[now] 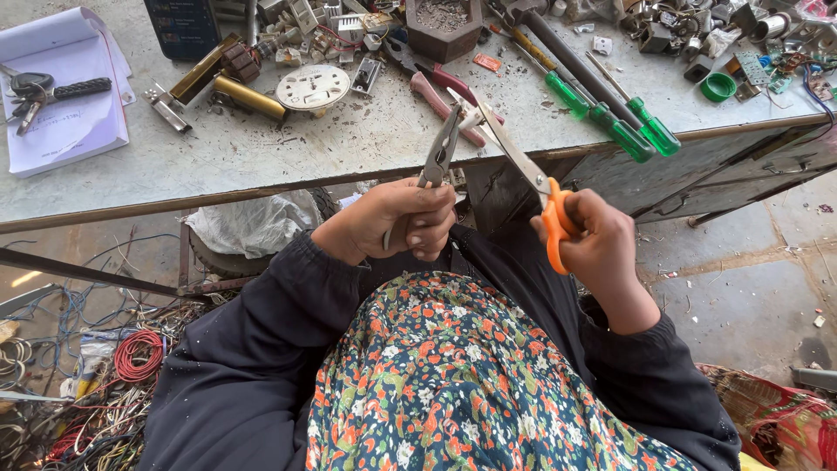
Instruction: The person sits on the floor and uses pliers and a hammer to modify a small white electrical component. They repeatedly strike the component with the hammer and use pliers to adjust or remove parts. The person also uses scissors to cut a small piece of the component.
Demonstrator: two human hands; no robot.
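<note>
1. Floral cloth (453, 384) over our lap, dark sleeves either side.
2. Our left hand (403, 220) clenched round the pliers (438, 157), jaws up toward the bench edge.
3. Our right hand (602, 249) grips orange-handled scissors (523, 166); blades open, tips meeting the plier nose. Whatever is pinched there is too small to tell, and no cut shows yet.
4. Beyond, the workbench (261, 157): green screwdrivers (623, 126), red-handled pliers (445, 92), a notebook (65, 113), untouched.

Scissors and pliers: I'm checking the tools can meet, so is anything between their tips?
Nothing visible. The scissors in the right hand and the pliers in the left hand converge above the table edge.
</note>
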